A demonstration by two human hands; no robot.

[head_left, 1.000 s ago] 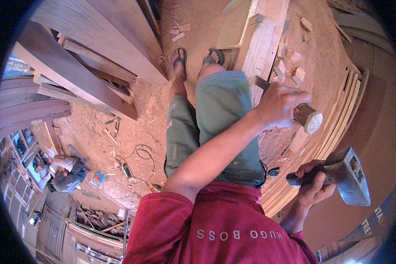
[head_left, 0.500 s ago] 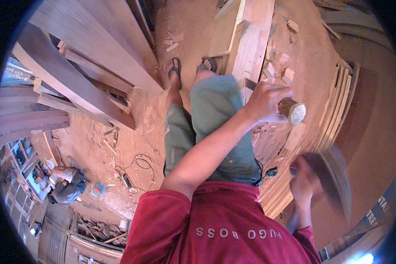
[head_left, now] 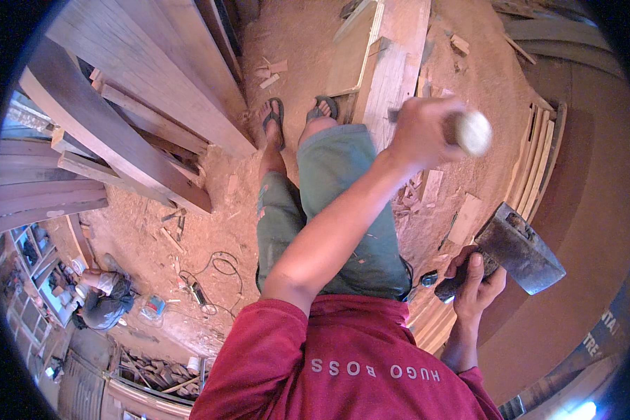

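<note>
My left hand (head_left: pixel 423 133) is wrapped round a chisel whose round wooden handle (head_left: pixel 473 133) shows its pale end, a little blurred. A bit of the dark blade (head_left: pixel 393 114) shows on the other side of the fist, over a pale timber beam (head_left: pixel 388 80). Whether the cutting edge touches the wood, I cannot tell. Lower right, my right hand (head_left: pixel 474 283) grips the short handle of a club hammer, with its heavy dark metal head (head_left: pixel 519 248) apart from the chisel.
Wood offcuts (head_left: pixel 462 218) and chips litter the floor right of my legs. Long boards (head_left: pixel 532 161) lie stacked at right. Large planks (head_left: pixel 140 63) lean at upper left. A corded tool (head_left: pixel 201 294) lies on the floor, and another person (head_left: pixel 108 301) crouches at far left.
The club hammer, blurred before, has swung up and to the left and now shows sharply. My left hand and the chisel have shifted slightly upward.
</note>
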